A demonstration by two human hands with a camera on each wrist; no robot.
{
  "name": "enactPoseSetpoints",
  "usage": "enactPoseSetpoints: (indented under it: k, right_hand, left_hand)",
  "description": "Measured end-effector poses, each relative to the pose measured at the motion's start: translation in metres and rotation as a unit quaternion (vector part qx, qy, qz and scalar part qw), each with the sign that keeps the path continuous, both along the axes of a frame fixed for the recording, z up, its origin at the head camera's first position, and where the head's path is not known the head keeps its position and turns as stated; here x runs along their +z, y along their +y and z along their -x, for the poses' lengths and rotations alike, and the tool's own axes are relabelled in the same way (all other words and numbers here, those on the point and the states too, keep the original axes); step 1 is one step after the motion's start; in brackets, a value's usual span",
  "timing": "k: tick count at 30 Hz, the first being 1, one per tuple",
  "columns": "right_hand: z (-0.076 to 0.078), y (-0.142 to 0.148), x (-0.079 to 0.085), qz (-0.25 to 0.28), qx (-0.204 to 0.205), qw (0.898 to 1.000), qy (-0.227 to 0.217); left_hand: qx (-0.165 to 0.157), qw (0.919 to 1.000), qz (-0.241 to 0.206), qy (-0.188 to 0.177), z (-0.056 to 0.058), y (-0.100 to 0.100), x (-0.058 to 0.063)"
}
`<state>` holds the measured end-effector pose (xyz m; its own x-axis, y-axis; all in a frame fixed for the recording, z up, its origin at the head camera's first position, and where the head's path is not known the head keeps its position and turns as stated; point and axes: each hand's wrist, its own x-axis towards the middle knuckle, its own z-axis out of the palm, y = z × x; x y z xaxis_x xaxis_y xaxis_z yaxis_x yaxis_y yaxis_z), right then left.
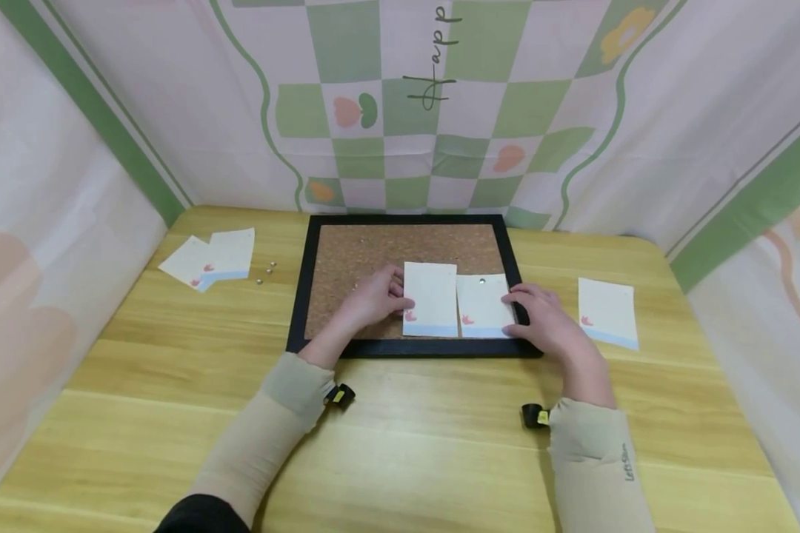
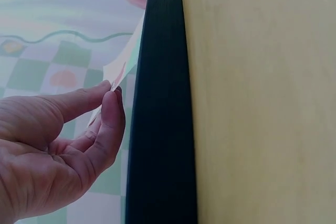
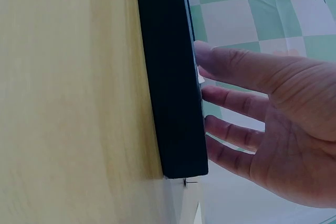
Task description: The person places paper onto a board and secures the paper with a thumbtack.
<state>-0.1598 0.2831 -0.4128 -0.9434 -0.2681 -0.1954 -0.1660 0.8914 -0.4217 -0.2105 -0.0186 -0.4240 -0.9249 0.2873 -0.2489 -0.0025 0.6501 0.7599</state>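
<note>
Two bare hands work over a cork board point(image 1: 347, 244) in a black frame point(image 1: 413, 348), lying on a wooden table point(image 1: 427, 459). Two pale cards, each with a pink motif and a blue band along the bottom, sit side by side on the board's lower right part, bottom edges nearly level.

The left hand point(image 1: 376, 296) pinches the lower left edge of the left card point(image 1: 430, 296) between thumb and fingers; from the left wrist, that edge appears lifted off the cork — a light grip, which suits thin paper and leaves most of the card uncovered. No silver pin head shows on this card.

The right card point(image 1: 483, 307) carries one silver pin point(image 1: 482, 281) near its top centre, presumably what fastens it. The right hand point(image 1: 540, 314) has thumb and fingers spread, tips at that card's right edge, perhaps to steady or straighten it. The frame hides the contact in the right wrist view, so how firmly they press is hard to tell.

Three loose pins point(image 1: 270, 271) lie left of the board, near two overlapping cards point(image 1: 233, 255); one spare card point(image 1: 607, 311) lies to the right — all off the board, leaving the cork free, yet seemingly within reach.
</note>
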Motion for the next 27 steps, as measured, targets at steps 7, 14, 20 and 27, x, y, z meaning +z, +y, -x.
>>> enactPoseSetpoints:
  k: [7,14,20,27]
  right_hand:
    - [0.000,-0.004,0.006,0.000,-0.005,1.000,0.013]
    - [0.001,-0.020,0.012,-0.009,0.025,0.997,0.072]
    - [0.000,-0.038,0.011,0.004,0.053,0.995,0.081]
    - [-0.004,-0.060,0.006,0.009,0.092,0.991,0.095]
  left_hand:
    - [0.000,0.9999,0.012,-0.001,-0.002,0.002,-0.003]
    - [-0.010,0.9998,0.012,0.008,-0.003,0.002,-0.002]
    - [-0.013,0.9996,0.020,0.018,-0.005,0.003,-0.002]
    - [-0.016,0.9990,0.033,0.024,-0.005,0.007,-0.002]
